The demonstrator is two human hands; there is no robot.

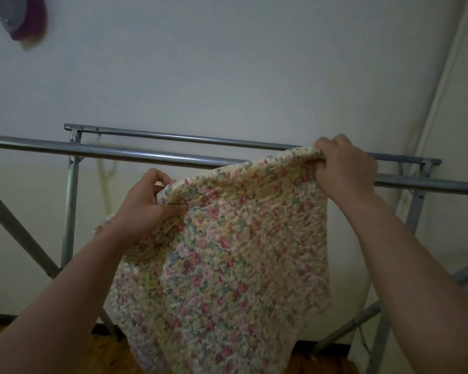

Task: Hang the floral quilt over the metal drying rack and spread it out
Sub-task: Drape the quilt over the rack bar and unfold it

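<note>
Quilt: the floral quilt (222,252) is held up in the air in front of the metal drying rack (152,155). Most of it hangs down toward the wood floor (103,352).

Left hand: the left hand (146,203) is squeezed tight on the top edge of the quilt, lower down and nearer the person.

Right hand: the right hand (343,166) is squeezed tight on the other end of the top edge. It is higher, right up by the near bar (119,153) of the rack.

Rack: it has two long bars on top, the near one and a far bar (189,136) close to the wall (227,63). Both bars look bare where they show.

Done: the quilt is picked up and lifted to the height of the bars. The right end may be touching the near bar, but I cannot tell.

Left to do: the quilt is not over any bar yet, I think. It must go up and over, then hang down on both sides. After that it needs pulling sideways, because it looks folded and narrow now.

How far: only the start is done.
</note>
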